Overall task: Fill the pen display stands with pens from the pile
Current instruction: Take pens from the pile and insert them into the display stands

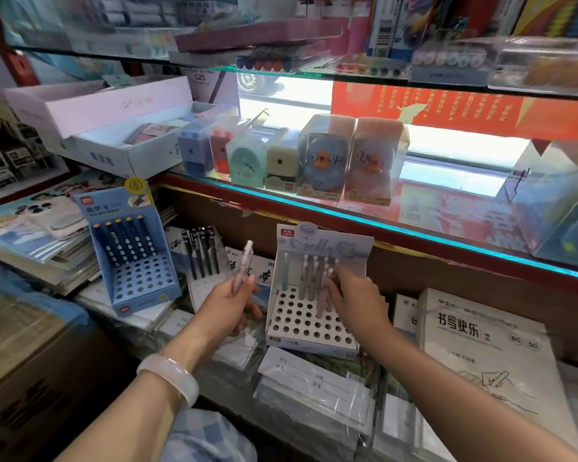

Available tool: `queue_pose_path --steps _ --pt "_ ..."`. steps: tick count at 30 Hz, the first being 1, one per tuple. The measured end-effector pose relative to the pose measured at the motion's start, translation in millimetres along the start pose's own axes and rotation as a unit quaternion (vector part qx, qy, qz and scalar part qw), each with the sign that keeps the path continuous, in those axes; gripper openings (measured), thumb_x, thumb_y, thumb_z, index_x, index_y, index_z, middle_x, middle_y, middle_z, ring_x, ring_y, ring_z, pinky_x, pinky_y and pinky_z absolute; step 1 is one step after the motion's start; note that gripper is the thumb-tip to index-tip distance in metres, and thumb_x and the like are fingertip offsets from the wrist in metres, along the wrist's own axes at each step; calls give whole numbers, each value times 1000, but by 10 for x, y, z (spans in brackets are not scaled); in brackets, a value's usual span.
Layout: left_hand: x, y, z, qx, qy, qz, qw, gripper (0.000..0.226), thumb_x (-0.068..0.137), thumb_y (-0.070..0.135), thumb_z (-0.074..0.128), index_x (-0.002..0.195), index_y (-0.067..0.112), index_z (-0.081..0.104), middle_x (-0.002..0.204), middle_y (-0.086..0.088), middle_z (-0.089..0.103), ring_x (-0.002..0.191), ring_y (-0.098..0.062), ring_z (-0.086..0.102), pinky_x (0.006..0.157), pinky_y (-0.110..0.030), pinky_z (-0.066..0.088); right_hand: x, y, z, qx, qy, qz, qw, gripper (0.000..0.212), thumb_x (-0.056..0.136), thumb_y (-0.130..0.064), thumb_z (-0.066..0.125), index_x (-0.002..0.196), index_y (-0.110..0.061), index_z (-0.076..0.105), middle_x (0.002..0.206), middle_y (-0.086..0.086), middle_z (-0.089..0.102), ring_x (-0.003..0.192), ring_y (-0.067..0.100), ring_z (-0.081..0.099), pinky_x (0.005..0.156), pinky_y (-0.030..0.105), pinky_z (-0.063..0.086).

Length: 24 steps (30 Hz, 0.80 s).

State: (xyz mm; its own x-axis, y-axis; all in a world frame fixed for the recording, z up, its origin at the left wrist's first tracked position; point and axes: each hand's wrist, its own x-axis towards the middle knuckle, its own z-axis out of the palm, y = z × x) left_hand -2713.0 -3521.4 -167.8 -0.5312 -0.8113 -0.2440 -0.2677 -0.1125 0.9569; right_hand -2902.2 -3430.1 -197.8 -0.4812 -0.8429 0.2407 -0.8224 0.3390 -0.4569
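A pale blue-and-white pen display stand (306, 323) with a grid of holes sits in the middle on stacked notebooks. Several pastel pens (311, 275) stand in its back rows. My right hand (356, 303) pinches one pale pen (324, 295) that stands in the stand's right side. My left hand (227, 303) grips a pinkish translucent pen (244, 265), held upright just left of the stand. A blue stand (137, 271) further left holds several dark blue pens (124, 241). Between them a white stand (207, 285) carries several black pens (202, 251).
A glass shelf (397, 225) with boxed pencil sharpeners (344, 158) overhangs the stands. Wrapped notebook packs (488, 355) lie at the right, exercise books (314, 385) in front, magazine stacks (37, 235) and a cardboard box (30, 378) at the left.
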Motion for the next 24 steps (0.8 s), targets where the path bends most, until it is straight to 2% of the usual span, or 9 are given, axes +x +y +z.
queue_pose_path --steps 6,9,13,15,17,18,20,22,24 --pt "-1 3 -9 9 -1 -4 1000 26 98 33 39 95 13 56 64 -4 58 41 -8 40 38 -17 31 -75 -13 206 26 -19 69 997 23 98 -23 44 118 -11 46 94 10 67 81 25 64 68 35 52" --pt "4 -3 -2 20 -5 -7 1000 27 98 33 39 96 12 56 64 -3 59 41 -8 40 37 -17 31 -80 -12 284 28 -11 88 996 21 98 -21 45 116 -10 46 92 9 66 79 23 63 61 29 46" --pt "-13 2 21 21 -12 -13 1000 29 98 33 39 97 10 57 62 -2 58 42 -9 41 38 -18 32 -115 31 247 14 -28 95 995 14 96 -26 49 100 -13 50 85 5 64 76 20 61 63 31 50" --pt "-27 3 33 18 -23 -13 1000 30 98 33 39 95 8 56 58 -1 55 42 -9 41 39 -18 31 -152 12 149 44 1 89 995 12 94 -29 53 90 -19 49 73 -6 58 69 14 58 63 28 49" --pt "-43 12 55 23 -37 -10 999 30 98 33 40 89 8 55 55 0 50 41 -9 41 39 -18 32 -135 -111 2 123 44 67 989 6 92 -28 57 90 -22 56 71 -11 57 66 8 58 63 22 50" --pt "-49 21 74 29 -47 -10 998 29 98 32 40 86 9 54 55 1 49 41 -8 40 40 -18 32 -102 -213 -79 182 34 61 981 5 91 -27 59 93 -22 60 72 -11 59 65 4 59 63 18 51" --pt "-65 44 123 43 -68 -9 997 27 99 28 40 81 11 52 55 1 47 41 -7 40 40 -18 33 -21 -451 -185 295 -55 45 953 12 90 -25 59 98 -19 64 75 -11 62 64 2 60 61 14 52" --pt "-79 57 165 58 -84 -5 995 26 99 22 39 79 12 51 56 0 46 41 -8 38 40 -18 32 29 -653 -227 337 -125 29 933 15 89 -29 59 98 -19 66 76 -11 64 67 1 62 60 12 51" --pt "-83 52 176 67 -90 0 994 25 99 21 39 78 11 49 55 -1 46 41 -9 37 40 -19 31 46 -762 -234 358 -140 32 923 12 89 -31 60 92 -21 67 79 -10 64 73 2 62 62 12 51"
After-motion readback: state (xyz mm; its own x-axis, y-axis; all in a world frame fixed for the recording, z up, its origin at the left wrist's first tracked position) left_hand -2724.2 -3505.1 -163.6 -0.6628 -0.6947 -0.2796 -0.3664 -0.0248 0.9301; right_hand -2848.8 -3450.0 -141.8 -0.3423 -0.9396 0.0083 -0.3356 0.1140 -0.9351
